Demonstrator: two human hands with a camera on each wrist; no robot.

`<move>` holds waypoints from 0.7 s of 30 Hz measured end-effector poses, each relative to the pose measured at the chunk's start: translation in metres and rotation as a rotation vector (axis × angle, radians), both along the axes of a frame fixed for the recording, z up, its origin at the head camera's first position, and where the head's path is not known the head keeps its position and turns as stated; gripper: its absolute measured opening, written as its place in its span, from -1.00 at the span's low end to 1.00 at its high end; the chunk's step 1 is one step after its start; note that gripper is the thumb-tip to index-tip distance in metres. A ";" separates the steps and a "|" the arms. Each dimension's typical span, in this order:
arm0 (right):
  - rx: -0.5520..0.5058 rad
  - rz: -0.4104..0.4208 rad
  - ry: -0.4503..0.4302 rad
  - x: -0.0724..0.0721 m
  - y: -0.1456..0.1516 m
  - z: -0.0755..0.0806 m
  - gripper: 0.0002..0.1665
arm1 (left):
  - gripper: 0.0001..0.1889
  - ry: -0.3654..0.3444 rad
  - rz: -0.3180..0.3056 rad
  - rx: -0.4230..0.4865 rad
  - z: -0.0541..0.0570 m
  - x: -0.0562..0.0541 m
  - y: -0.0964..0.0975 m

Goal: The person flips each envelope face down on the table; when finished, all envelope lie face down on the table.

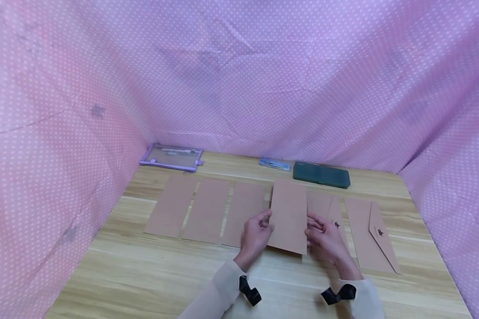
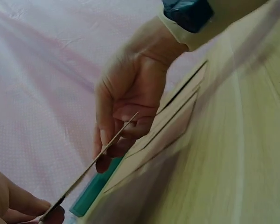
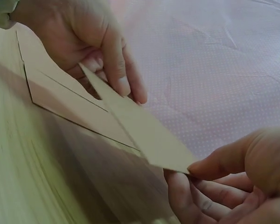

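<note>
A plain brown kraft envelope is held upright lengthwise and tilted just above the table. My left hand pinches its left edge between thumb and fingers. On the opposite edge, my right hand pinches it, thumb on one face and fingers on the other, as the right wrist view shows. Left of it lie three plain envelopes in a row, the nearest partly behind my left hand. Under my right hand is an envelope with a flap and a dark crown print, partly covered. Another flapped envelope lies farther right.
At the table's back stand a purple-edged zip pouch with pens inside, a small blue clear pack and a dark green case. Pink dotted cloth hangs around the wooden table at the back and sides.
</note>
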State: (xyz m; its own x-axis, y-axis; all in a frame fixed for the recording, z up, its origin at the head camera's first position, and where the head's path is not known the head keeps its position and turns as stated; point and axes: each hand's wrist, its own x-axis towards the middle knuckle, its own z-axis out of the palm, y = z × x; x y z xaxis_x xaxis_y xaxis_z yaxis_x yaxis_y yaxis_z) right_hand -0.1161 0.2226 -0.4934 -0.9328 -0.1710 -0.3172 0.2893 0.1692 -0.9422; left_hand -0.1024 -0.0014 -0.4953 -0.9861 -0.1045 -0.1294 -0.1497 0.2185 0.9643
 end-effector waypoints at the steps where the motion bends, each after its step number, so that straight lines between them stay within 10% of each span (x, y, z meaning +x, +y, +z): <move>1: 0.010 0.001 0.002 0.000 0.000 0.000 -0.23 | -0.52 0.004 -0.015 -0.005 -0.001 0.001 0.000; 14: 0.123 0.048 0.054 -0.005 0.005 -0.002 -0.28 | -0.44 0.189 -0.239 -0.278 -0.002 0.008 -0.001; 21: 0.188 0.059 0.053 -0.006 0.000 -0.004 -0.32 | -0.30 0.129 -0.336 -0.428 -0.005 0.009 0.001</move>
